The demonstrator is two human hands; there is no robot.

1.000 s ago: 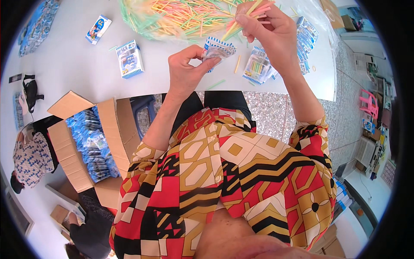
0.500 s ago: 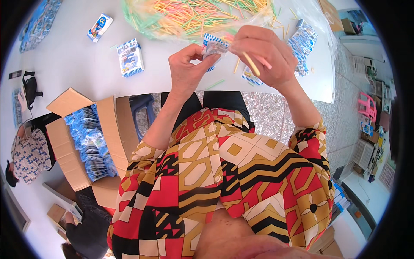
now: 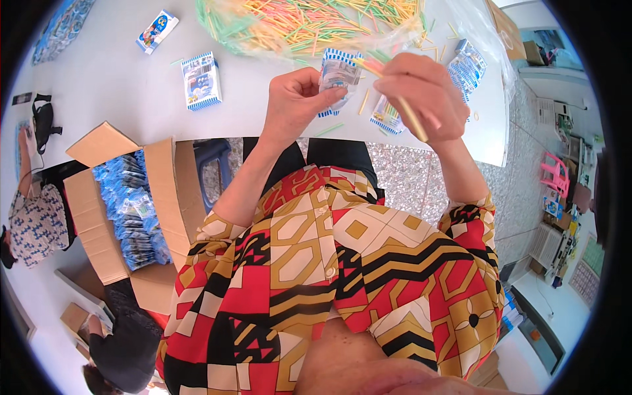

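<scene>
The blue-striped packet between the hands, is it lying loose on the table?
No, the left hand grips the packet, while the right hand holds colored sticks.

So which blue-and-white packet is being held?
The packet pinched in the left hand; the two loose packets left of it and those near the right hand rest on the table.

Pink plastic stool point(image 3: 558, 176) at right, dark-blue stool point(image 3: 210, 151) left of centre, speckled floor point(image 3: 405, 171) between.
</scene>
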